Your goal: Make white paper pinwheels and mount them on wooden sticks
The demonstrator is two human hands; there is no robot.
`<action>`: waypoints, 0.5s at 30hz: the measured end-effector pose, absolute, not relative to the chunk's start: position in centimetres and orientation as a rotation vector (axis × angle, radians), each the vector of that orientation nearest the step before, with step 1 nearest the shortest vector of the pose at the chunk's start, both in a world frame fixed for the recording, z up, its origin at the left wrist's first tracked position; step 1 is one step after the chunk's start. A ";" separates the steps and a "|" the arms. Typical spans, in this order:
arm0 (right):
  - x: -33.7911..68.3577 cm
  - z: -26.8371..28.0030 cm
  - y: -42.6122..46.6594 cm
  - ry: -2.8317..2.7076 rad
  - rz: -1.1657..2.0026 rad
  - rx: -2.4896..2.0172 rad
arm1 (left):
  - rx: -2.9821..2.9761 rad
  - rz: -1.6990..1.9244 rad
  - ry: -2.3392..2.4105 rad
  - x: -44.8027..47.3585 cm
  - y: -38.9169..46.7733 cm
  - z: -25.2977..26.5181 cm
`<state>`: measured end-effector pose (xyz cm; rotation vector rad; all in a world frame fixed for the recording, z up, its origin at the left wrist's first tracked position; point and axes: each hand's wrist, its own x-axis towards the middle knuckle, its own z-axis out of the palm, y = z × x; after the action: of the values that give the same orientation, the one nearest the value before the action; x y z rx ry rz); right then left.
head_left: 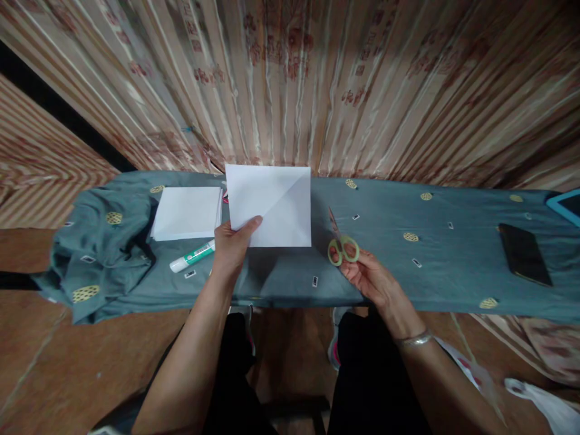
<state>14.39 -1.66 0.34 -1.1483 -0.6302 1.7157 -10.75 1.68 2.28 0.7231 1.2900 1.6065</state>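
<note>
My left hand point(235, 241) pinches a sheet of white paper point(281, 205) at its lower left, thumb on top. A diagonal crease or fold line runs from the paper's upper right corner toward my thumb. To the right of the paper, my right hand point(365, 273) holds a pair of scissors point(343, 249) by their pale green handles. The blades look closed and point up and away from me. A glue stick point(193, 256) with a white cap and green label lies just left of my left hand, its right end hidden behind it.
A stack of white paper point(188, 212) lies on the cloth-covered bench point(385, 211), left of the held sheet. Bunched cloth point(106, 235) covers the left end. At the right are a dark phone-like object point(524, 254) and a blue-edged device point(566, 205). A patterned curtain point(290, 90) hangs behind.
</note>
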 end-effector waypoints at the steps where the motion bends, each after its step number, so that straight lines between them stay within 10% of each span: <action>1: 13.9 0.4 -1.7 -0.629 1.738 -1.124 | 0.721 1.614 1.292 -11.0 1.8 2.3; 15: 13.7 0.6 -3.3 -1.054 1.856 -1.089 | 0.707 1.671 1.346 -13.5 2.2 2.6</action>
<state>13.73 -3.34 0.61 -1.0886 -1.0544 1.8556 -13.53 2.19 2.57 0.7075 1.3456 1.6710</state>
